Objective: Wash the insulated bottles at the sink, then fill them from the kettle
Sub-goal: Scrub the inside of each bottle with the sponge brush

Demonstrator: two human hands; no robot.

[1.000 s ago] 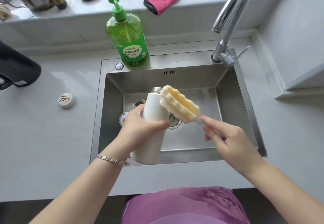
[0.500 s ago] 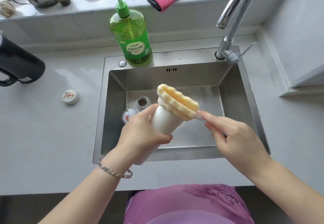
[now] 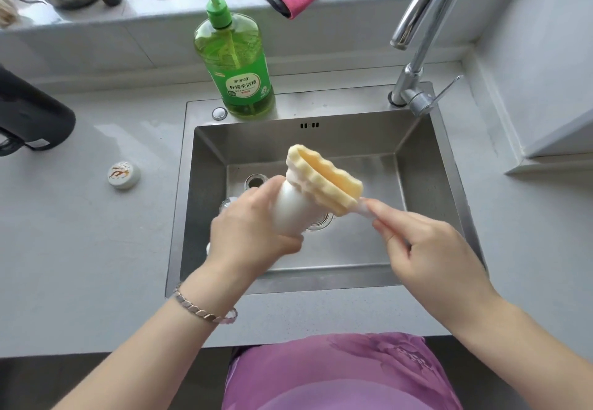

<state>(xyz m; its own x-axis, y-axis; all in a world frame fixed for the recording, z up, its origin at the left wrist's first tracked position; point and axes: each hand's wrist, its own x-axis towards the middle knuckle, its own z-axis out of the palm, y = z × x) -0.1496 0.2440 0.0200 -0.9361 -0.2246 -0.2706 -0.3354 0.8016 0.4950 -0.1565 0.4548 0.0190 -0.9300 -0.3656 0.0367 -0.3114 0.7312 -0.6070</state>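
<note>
Sponge brush (image 3: 324,185) one, white bottle (image 3: 292,214) one

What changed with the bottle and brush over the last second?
The left hand tipped the white bottle from near upright toward the sponge brush, whose head now covers its mouth instead of sitting beside the neck. Neither grip changed: left on the bottle, right hand pinching the brush handle. The soap bottle stayed put.
</note>
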